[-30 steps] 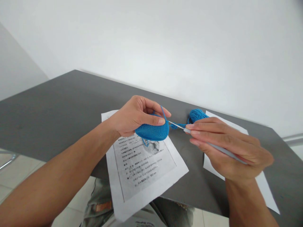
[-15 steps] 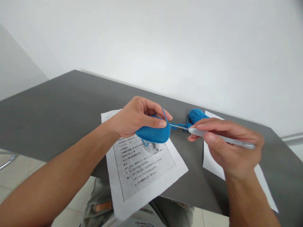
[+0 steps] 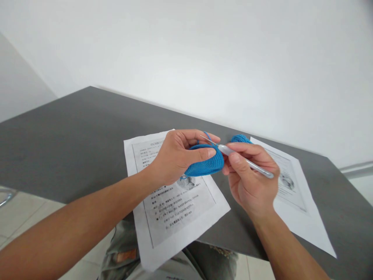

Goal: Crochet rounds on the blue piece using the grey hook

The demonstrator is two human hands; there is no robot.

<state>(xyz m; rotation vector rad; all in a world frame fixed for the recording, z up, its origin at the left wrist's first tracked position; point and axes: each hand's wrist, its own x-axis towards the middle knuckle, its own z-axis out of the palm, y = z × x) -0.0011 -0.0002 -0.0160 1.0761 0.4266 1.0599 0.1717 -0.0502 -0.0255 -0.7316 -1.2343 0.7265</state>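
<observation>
A blue piece of crochet (image 3: pixel 204 165), rounded and worked in close rows, is pinched between the thumb and fingers of my left hand (image 3: pixel 180 157). Blue yarn loops up over that hand's forefinger. My right hand (image 3: pixel 253 179) grips a crochet hook (image 3: pixel 259 168) by its pale grey handle, much like a pen. The thin metal shaft reaches left across the top edge of the crochet, with its tip near the raised yarn by my left forefinger. Whether the tip has caught the yarn, I cannot tell.
A printed sheet (image 3: pixel 186 229) lies under my hands and hangs over the table's near edge. Another printed sheet (image 3: pixel 303 194) is at the right, partly behind my right hand. A blue yarn ball (image 3: pixel 240 139) sits behind that hand on the grey table (image 3: pixel 87 147), which meets a white wall.
My right hand has moved left, bringing the hook to the crochet's top edge. My left hand and the crochet have shifted slightly right. More of the right-hand sheet shows.
</observation>
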